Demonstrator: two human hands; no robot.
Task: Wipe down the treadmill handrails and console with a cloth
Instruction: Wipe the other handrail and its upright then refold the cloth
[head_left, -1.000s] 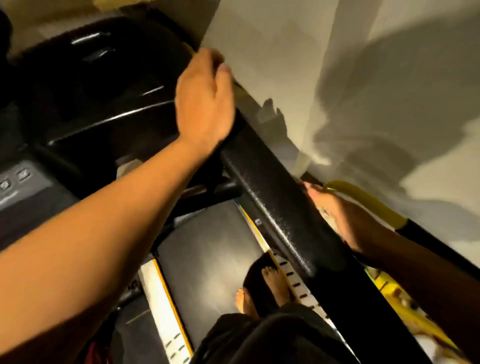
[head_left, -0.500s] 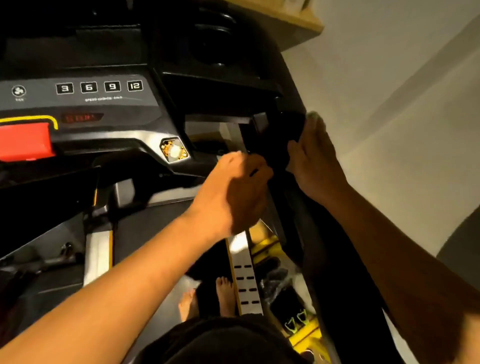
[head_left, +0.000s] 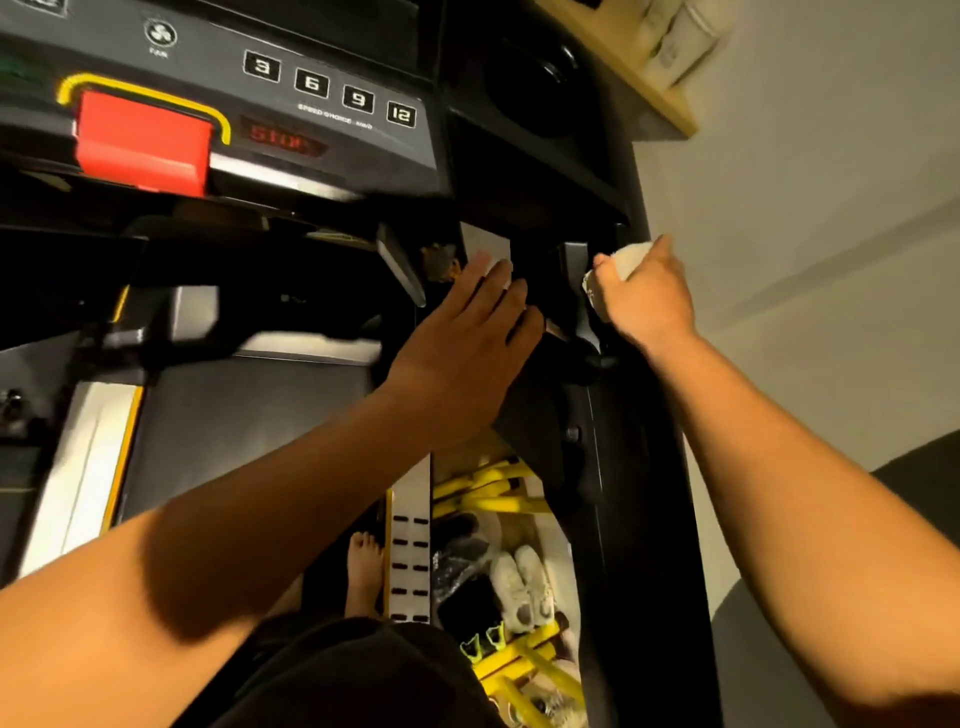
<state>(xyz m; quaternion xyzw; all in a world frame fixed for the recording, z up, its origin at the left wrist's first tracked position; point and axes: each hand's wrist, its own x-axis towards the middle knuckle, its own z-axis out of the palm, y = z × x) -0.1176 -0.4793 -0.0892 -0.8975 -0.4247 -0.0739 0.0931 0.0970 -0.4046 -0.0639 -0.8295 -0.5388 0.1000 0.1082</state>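
Note:
The black treadmill console (head_left: 332, 130) fills the top left, with a red stop key and numbered speed buttons. The black right handrail (head_left: 623, 467) runs from the console's right end down toward me. My right hand (head_left: 647, 296) grips a bunched white cloth (head_left: 621, 265) and holds it against the top of that handrail, just under the console's corner. My left hand (head_left: 462, 353) lies with straight fingers flat against the inner side of the same handrail, a short way left of the cloth.
The dark treadmill belt (head_left: 249, 415) and my bare foot (head_left: 363, 571) are below. A yellow rack (head_left: 498, 493) with white shoes (head_left: 524, 587) stands between treadmill and wall. A wooden shelf (head_left: 649, 78) juts out at top right beside the pale wall (head_left: 805, 234).
The view swung up from the lower handrail to the console. My right hand moved up the handrail with the cloth. My left hand uncurled from a loose fist and now lies flat against the rail.

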